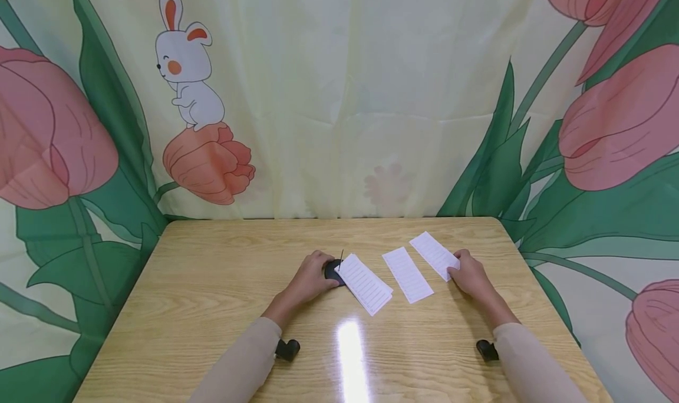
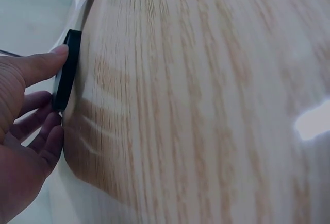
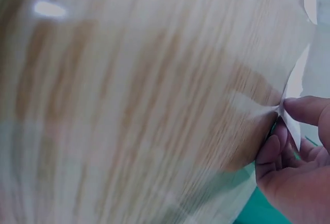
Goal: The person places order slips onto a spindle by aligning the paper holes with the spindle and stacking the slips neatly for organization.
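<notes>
A receipt spike with a round black base [image 1: 332, 271] and a thin upright pin stands mid-table. My left hand [image 1: 313, 277] grips the base's rim between thumb and fingers; the left wrist view shows the base [image 2: 68, 72] edge-on. Several overlapping white printed slips [image 1: 365, 285] lie at the spike's right, their upper corner at the pin; whether the pin pierces them I cannot tell. Farther right, a single slip [image 1: 408, 275] lies flat. My right hand [image 1: 471, 274] pinches the lower corner of the rightmost slip [image 1: 431, 253], which bends at the thumb in the right wrist view.
The light wooden table [image 1: 228, 285] ends at a curtain [image 1: 318, 96] printed with tulips and a rabbit. Black wrist-worn pieces [image 1: 287, 350] show at both sleeves. A bright reflection [image 1: 352, 356] lies on the tabletop near the front.
</notes>
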Demonstrator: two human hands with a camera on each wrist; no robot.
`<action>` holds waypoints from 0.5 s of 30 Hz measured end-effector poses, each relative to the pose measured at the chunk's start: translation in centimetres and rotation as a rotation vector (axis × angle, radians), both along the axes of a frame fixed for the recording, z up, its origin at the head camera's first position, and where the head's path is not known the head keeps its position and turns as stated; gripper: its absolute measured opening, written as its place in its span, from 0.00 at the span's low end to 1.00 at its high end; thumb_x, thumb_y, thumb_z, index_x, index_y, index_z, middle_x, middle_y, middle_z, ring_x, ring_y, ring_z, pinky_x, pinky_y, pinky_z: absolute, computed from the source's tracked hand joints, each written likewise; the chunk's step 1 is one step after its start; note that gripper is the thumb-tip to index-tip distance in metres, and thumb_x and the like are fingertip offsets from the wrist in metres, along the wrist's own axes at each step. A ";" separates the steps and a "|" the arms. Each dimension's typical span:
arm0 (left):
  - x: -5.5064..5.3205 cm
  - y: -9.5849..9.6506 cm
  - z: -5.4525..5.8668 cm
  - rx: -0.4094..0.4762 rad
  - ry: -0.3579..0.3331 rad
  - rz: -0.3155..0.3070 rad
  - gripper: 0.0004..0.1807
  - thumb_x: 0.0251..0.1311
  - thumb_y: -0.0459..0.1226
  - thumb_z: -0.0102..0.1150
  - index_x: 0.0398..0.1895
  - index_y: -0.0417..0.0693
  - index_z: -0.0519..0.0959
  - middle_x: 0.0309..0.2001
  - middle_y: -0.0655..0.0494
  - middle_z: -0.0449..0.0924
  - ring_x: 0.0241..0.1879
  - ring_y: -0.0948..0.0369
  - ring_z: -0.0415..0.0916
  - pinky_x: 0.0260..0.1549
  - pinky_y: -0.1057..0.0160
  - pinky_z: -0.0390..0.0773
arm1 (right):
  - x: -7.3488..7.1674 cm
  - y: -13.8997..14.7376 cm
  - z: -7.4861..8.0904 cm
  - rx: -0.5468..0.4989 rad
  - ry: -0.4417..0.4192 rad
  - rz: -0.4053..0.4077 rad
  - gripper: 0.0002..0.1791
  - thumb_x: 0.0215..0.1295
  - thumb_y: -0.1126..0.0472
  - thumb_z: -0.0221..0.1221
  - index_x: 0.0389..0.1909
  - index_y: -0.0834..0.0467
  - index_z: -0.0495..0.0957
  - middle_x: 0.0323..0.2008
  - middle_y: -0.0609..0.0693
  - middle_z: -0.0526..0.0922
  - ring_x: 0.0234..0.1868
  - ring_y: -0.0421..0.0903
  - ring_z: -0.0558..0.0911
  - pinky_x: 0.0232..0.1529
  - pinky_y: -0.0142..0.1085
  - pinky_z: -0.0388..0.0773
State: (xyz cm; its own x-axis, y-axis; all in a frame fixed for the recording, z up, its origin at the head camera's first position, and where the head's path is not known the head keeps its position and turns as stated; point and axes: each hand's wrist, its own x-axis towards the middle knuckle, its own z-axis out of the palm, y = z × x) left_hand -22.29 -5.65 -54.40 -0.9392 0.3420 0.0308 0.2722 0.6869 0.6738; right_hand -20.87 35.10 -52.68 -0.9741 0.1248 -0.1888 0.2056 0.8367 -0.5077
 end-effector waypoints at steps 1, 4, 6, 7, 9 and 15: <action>0.0 0.0 0.0 0.001 -0.002 -0.001 0.32 0.55 0.39 0.79 0.62 0.38 0.79 0.59 0.44 0.77 0.59 0.48 0.74 0.60 0.48 0.75 | 0.0 0.1 0.0 0.004 0.001 0.003 0.25 0.75 0.65 0.54 0.65 0.75 0.60 0.62 0.79 0.70 0.58 0.67 0.73 0.63 0.61 0.70; 0.0 0.0 0.0 -0.003 -0.003 -0.006 0.32 0.55 0.40 0.79 0.62 0.38 0.79 0.58 0.44 0.77 0.58 0.48 0.74 0.60 0.48 0.76 | 0.0 0.2 0.0 0.012 0.006 0.006 0.24 0.75 0.65 0.54 0.64 0.75 0.62 0.61 0.78 0.71 0.56 0.66 0.74 0.61 0.60 0.72; 0.0 0.0 0.0 -0.002 -0.007 -0.005 0.32 0.55 0.40 0.79 0.62 0.39 0.79 0.58 0.44 0.77 0.58 0.49 0.74 0.60 0.48 0.76 | 0.0 0.3 -0.1 0.014 0.013 0.007 0.24 0.75 0.65 0.55 0.64 0.75 0.63 0.61 0.78 0.71 0.55 0.66 0.74 0.61 0.60 0.72; 0.0 0.0 0.0 0.001 -0.008 -0.004 0.32 0.55 0.40 0.79 0.62 0.38 0.79 0.58 0.44 0.77 0.58 0.48 0.74 0.60 0.48 0.76 | 0.0 0.3 -0.1 0.016 0.016 0.006 0.24 0.75 0.65 0.55 0.64 0.75 0.63 0.61 0.78 0.72 0.55 0.66 0.74 0.61 0.60 0.72; 0.0 0.0 0.0 0.004 -0.009 -0.003 0.32 0.55 0.40 0.79 0.62 0.38 0.79 0.58 0.44 0.77 0.59 0.48 0.74 0.60 0.48 0.75 | 0.0 0.4 -0.2 0.016 0.022 -0.001 0.24 0.75 0.65 0.56 0.64 0.75 0.64 0.61 0.78 0.72 0.56 0.66 0.74 0.61 0.60 0.72; -0.2 0.0 -0.2 0.005 -0.019 -0.001 0.32 0.55 0.40 0.79 0.62 0.39 0.79 0.59 0.44 0.76 0.59 0.49 0.74 0.61 0.48 0.75 | 0.1 0.8 -0.1 0.005 0.039 -0.019 0.23 0.75 0.65 0.55 0.64 0.74 0.65 0.60 0.77 0.73 0.54 0.66 0.75 0.59 0.60 0.73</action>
